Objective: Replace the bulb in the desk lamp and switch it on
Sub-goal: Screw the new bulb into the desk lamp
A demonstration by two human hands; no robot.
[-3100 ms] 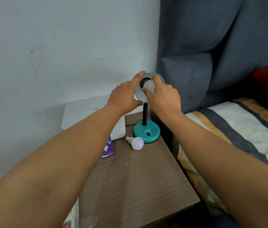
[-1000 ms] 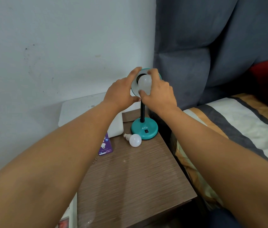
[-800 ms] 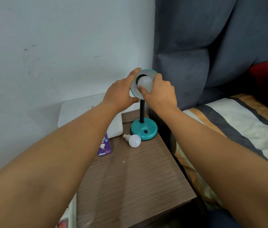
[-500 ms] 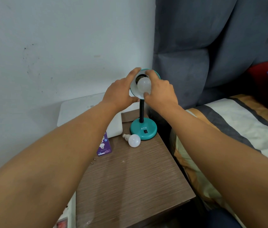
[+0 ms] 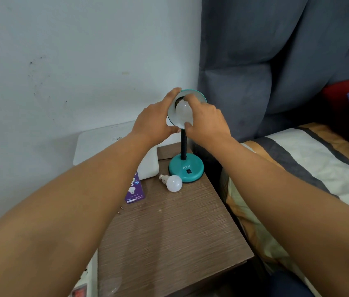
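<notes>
One teal desk lamp [image 5: 186,168], round base and black flexible neck, standing at the far right corner of the brown wood-grain desk [image 5: 169,243], shade tipped toward the viewer. One white frosted bulb [image 5: 182,111], seated in the mouth of the shade. Left hand [image 5: 154,123]: fingers curled round the shade's rim, forefinger on top, thumb beneath. Right hand [image 5: 209,123]: fingers pinching the frosted bulb, forefinger above, thumb below. One second white bulb [image 5: 174,183], lying on the desk just before the lamp's base. One purple bulb carton [image 5: 135,192], flat, left of it.

lamp base [image 5: 186,167]: "ATN" | purple bulb box [image 5: 135,190]: print unreadable
</notes>
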